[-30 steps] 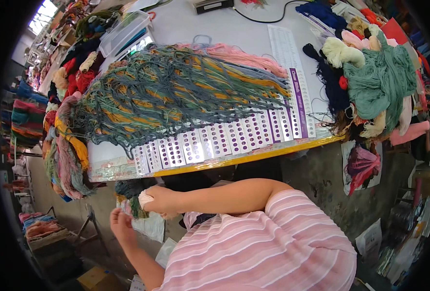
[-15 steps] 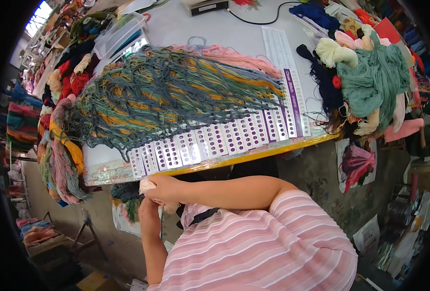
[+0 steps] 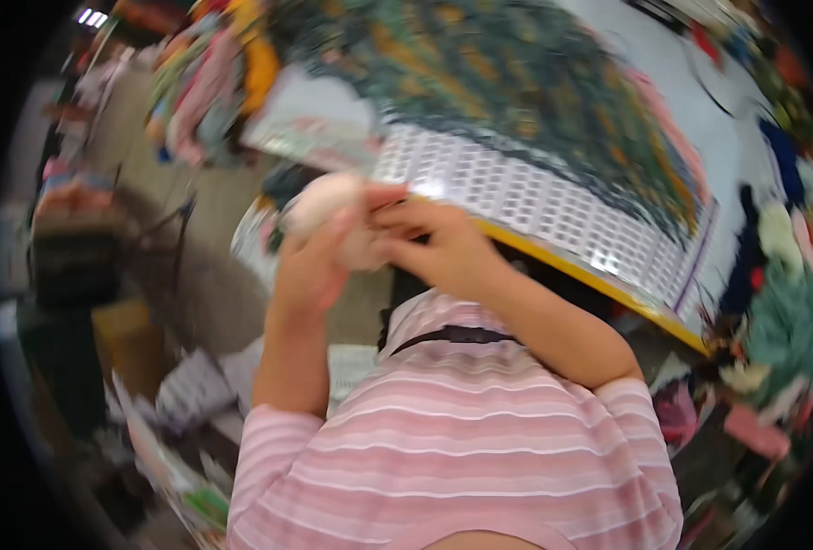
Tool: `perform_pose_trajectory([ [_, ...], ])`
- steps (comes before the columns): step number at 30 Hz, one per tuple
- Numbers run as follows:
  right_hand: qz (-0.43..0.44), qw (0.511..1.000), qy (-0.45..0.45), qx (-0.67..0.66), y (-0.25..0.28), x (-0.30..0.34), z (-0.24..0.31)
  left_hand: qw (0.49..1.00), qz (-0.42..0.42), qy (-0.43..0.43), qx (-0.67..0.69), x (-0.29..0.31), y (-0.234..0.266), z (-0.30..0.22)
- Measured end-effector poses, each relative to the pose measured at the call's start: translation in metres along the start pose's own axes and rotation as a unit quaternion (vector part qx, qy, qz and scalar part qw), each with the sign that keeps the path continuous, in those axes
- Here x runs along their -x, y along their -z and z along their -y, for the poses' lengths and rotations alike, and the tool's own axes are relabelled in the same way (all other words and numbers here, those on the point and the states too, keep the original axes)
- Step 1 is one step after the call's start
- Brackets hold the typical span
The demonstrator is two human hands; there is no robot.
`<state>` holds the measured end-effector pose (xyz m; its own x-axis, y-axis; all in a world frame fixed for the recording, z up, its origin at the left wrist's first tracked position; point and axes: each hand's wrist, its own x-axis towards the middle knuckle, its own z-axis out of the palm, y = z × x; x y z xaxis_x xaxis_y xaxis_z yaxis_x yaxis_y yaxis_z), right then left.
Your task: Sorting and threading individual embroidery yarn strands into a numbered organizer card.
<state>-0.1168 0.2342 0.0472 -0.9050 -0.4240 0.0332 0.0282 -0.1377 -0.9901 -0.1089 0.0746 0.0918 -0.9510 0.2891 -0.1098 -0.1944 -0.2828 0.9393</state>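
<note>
My left hand (image 3: 319,261) is wrapped round a pale pink, rounded bundle (image 3: 328,197) that looks like a ball of yarn; motion blur hides its detail. Beside it, my right hand (image 3: 429,240) has its thumb and fingers drawn together at the bundle's right side. What lies between those fingertips is too smeared to make out. Both hands are in front of my body, just off the table's near edge. Beyond them, a large spread of dark green and mustard yarn strands (image 3: 480,82) covers much of the table, over white cards with rows of holes (image 3: 516,197).
The white table (image 3: 599,23) has a yellow front edge (image 3: 562,255). Pink, grey and orange skeins (image 3: 214,96) hang at its left end. Teal and cream yarn (image 3: 787,312) is heaped on the right. A cardboard box (image 3: 131,344) and papers (image 3: 195,390) sit on the lower left.
The view has swung, so the table now slants toward the lower right. My hands have come up closer, the pale pink bundle shows larger, and my right arm no longer crosses my body so flatly.
</note>
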Motion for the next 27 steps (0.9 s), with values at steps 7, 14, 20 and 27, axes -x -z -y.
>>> perform_pose_trajectory([
  [7, 0.038, 0.999, 0.002, 0.021, -0.009, -0.017, -0.006, 0.995, -0.024, -0.066, -0.073, 0.019, 0.02, -0.01],
  [14, 0.108, 0.979, 0.152, 0.085, -0.038, -0.056, 0.006, 0.991, 0.063, -0.092, -0.079, 0.021, 0.067, -0.051],
  [20, 0.102, 0.993, 0.035, 0.056, -0.046, -0.046, 0.004, 0.913, -0.063, -0.323, 0.243, 0.037, 0.122, -0.07],
  [27, 0.008, 1.0, -0.013, 0.005, -0.038, -0.047, 0.006, 0.95, 0.054, -0.237, 0.197, 0.038, 0.102, -0.037],
])
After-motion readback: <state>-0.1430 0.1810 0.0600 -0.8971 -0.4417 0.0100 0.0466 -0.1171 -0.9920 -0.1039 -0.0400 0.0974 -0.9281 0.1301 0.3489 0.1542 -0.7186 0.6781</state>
